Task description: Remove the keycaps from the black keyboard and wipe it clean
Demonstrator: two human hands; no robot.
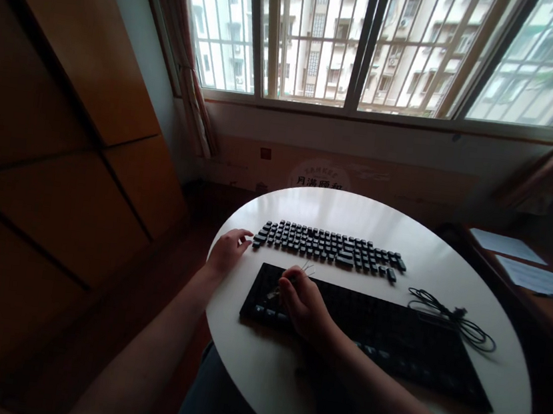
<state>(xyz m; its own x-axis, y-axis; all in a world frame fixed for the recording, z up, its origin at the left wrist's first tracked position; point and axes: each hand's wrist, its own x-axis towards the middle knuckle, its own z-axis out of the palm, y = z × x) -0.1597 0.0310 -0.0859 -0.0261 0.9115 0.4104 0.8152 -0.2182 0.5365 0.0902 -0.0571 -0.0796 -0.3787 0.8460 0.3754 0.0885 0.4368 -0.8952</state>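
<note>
My right hand (304,299) is closed around a wire keycap puller (307,268), its thin metal loops sticking up past the fingers. It is over the left part of a black keyboard (374,313), which lies slantwise on the table. Most of the keyboard looks stripped of keys, though some keycaps remain along its near edge. Behind it, loose black keycaps (312,242) stand in rows. My left hand (229,249) rests at the left end of those rows, fingers apart, fingertips close to the outermost keycap; whether they touch it I cannot tell.
A coiled black cable (464,317) lies on the right of the white oval table (337,208). Papers (540,279) and a dark pen lie on a brown surface farther right. A barred window is ahead; a wooden cabinet (67,107) stands at the left.
</note>
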